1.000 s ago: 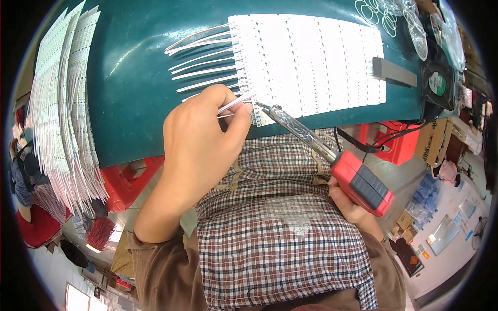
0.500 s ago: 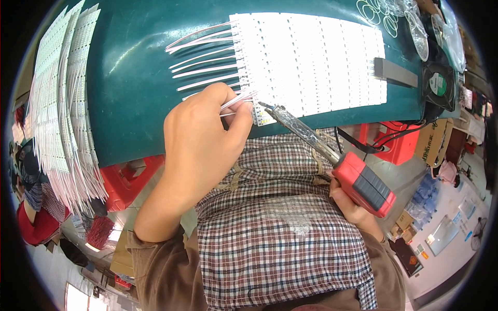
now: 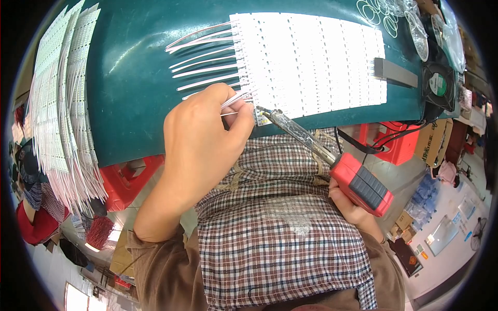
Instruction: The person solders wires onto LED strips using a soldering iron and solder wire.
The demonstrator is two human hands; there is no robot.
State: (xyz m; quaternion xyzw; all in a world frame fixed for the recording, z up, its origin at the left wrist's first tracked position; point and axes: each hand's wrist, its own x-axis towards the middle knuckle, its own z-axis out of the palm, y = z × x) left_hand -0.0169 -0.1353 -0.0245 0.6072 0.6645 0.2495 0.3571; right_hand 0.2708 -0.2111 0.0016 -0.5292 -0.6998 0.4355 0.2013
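Note:
A panel of white circuit-board strips (image 3: pixel 316 67) lies on the green table, with pairs of thin white wires (image 3: pixel 205 70) sticking out from its left edge. My left hand (image 3: pixel 207 129) pinches several loose wires (image 3: pixel 236 99) between thumb and fingers at the panel's near left corner. In my right hand (image 3: pixel 348 205) is a soldering iron (image 3: pixel 360 184) with a red and black gun-shaped body. Its tip sits at that same corner, right beside my left thumb; whether tip and board touch, I cannot tell.
At the left, stacks of wired strips (image 3: pixel 65 98) hang over the edge of the green table (image 3: pixel 129 88). A grey metal bar (image 3: pixel 397 72) rests on the panel's right end, beside a small black fan (image 3: pixel 438 85). Red stools (image 3: pixel 132 181) stand below.
The soldering iron has shifted slightly left, its tip now closer to my left thumb at the panel's corner. My left hand has hardly moved.

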